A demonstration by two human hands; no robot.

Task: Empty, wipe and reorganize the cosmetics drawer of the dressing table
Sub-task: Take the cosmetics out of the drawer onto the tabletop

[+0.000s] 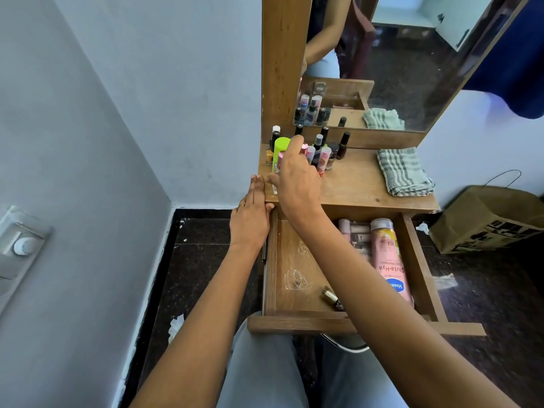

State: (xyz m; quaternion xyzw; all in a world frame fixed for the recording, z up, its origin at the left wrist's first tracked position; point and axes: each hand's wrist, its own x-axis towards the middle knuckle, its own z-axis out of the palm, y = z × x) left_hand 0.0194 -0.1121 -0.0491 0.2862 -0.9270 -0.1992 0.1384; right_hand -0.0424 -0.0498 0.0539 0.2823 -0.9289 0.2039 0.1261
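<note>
The right hand (294,178) pinches a small pink-capped bottle (279,161); the left hand (250,219) lies flat against the tabletop (359,184) edge. The bottle is probably light, slick glass, best gripped round the body.

A paper bag (485,219) sits on the floor (200,260).

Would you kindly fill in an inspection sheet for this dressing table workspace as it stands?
Surface: wooden tabletop; drawer pulled open, marks on its floor.
Job's things: bottles clustered back left; lotion bottle and gold-capped item in drawer; folded cloth on top, right.
Clutter: paper scraps on floor.
Hands: left hand flat on table edge; right hand among bottles, grip unclear.
Cables: nothing seen.
Surroundings: mirror, paper bag, wall switch.
</note>
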